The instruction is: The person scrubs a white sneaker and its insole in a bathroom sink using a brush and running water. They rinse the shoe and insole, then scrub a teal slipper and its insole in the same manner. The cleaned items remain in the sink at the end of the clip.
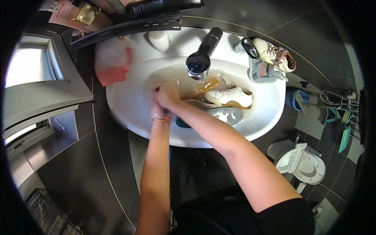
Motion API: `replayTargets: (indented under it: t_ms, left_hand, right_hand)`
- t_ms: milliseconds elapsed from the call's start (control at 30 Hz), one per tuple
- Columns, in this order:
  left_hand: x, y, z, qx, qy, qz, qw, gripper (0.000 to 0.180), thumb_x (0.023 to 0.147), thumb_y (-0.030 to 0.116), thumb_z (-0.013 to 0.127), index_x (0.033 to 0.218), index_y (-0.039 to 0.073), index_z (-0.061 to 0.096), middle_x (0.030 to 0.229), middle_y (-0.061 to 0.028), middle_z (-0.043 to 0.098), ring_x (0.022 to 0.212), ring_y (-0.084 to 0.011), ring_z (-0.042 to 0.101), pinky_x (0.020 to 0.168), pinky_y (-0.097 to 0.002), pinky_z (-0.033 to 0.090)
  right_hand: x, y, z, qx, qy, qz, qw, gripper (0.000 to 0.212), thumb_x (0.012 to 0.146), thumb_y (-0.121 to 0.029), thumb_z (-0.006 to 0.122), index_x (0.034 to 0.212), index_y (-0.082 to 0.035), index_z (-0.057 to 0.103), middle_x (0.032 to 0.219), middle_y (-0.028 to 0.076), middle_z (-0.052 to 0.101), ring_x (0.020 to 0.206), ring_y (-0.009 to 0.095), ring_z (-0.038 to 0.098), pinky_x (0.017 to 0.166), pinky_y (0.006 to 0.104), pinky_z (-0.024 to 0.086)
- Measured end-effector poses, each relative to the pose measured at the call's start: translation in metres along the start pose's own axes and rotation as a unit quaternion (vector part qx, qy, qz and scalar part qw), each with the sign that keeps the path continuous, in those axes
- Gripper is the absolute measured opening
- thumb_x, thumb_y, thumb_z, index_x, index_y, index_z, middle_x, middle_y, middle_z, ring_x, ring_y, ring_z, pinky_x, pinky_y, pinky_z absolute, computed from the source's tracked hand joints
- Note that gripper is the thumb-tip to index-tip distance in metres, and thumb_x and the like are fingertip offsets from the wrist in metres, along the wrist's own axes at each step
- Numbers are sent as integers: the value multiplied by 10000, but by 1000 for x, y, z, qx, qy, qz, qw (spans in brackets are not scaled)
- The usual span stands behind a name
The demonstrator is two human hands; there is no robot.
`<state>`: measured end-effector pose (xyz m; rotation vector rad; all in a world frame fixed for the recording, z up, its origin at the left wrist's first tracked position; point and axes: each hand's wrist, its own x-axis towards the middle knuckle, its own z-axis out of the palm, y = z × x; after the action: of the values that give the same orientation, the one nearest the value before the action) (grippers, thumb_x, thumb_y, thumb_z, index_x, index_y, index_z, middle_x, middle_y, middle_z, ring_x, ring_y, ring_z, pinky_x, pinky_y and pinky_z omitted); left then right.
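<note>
Water could slop out if left hand and right hand, touching, jerk; openness and hold we cannot tell.

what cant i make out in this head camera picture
What, if anything, the right hand and left hand hold: head view, motion blur and their overlap.
Part of the grey sole-shaped piece: head view, behind the right forearm.
Top of the black object: head view, upper edge.
Wire basket's full extent: head view, dark fisheye rim.
</note>
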<state>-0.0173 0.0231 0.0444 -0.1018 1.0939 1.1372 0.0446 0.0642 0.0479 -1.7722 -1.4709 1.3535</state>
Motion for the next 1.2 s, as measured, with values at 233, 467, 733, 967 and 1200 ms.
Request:
replayTargets:
  t_ms: [233, 467, 733, 967, 1200]
  left_hand:
    - [56, -15, -83, -226, -267, 22, 936, 311, 969, 412, 460, 1019, 129, 578, 1003, -28, 613, 959, -171, 578, 829, -325, 480]
    - [21, 9, -52, 52, 93, 27, 994, 209, 912, 300, 608, 948, 95, 594, 893, -43, 616, 778, -180, 586, 700, -310, 489]
    - [31, -18, -39, -37, 109, 75, 991, 285, 936, 264, 523, 1167, 103, 568, 1145, -68, 606, 1086, -274, 545, 945, -434, 421]
    - [15, 13, -35, -75, -105, -69, 989, 348, 975, 411, 421, 1048, 125, 604, 996, -47, 611, 941, -203, 566, 863, -356, 447]
    - [45, -8, -52, -40, -102, 31, 993, 331, 970, 372, 452, 1134, 108, 565, 1120, -55, 607, 1069, -216, 558, 935, -333, 443]
  right_hand:
    - [-31, -21, 6, -16, 24, -125, 992, 151, 773, -281, 637, 842, -163, 703, 813, 108, 685, 781, 312, 661, 710, 410, 512]
    - [30, 53, -21, -83, 120, 105, 984, 342, 873, -370, 569, 920, -32, 598, 806, 172, 651, 802, 378, 626, 736, 434, 496]
    - [24, 56, -3, -20, 169, 37, 985, 196, 787, -209, 659, 881, -38, 635, 894, 206, 652, 892, 381, 622, 786, 412, 495]
    - [-51, -21, 1, -5, -7, -120, 993, 133, 753, -233, 651, 783, -104, 659, 848, 144, 674, 885, 347, 637, 792, 398, 498]
    - [-30, -30, -6, -89, -131, -33, 987, 344, 823, -446, 567, 1023, -190, 680, 951, 164, 671, 923, 366, 646, 840, 464, 493]
